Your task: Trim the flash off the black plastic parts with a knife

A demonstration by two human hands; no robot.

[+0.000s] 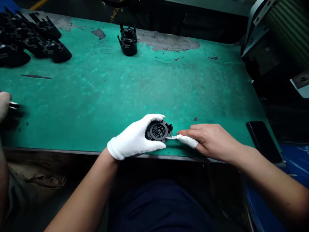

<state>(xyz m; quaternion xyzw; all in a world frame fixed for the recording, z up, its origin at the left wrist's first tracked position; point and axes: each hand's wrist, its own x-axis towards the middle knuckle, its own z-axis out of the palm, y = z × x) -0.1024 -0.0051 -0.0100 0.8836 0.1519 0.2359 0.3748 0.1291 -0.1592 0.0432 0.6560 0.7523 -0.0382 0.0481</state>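
Observation:
My left hand (135,137), in a white glove, is wrapped round a round black plastic part (158,130) near the front edge of the green table. The part's ringed face points up, and a tab sticks out at its right side. My right hand (207,140) is bare except for a white cover on the thumb. It pinches a small knife (172,137) with a pale, thin blade. The blade's tip lies at the lower right rim of the black part; whether it touches cannot be made out.
Two black pronged housings (129,45) stand at the table's back. Several more housings (51,48) cluster at the far left. A black phone (264,141) lies at the right edge, below a dark machine (272,48). Another person's hand (4,104) shows at the left edge.

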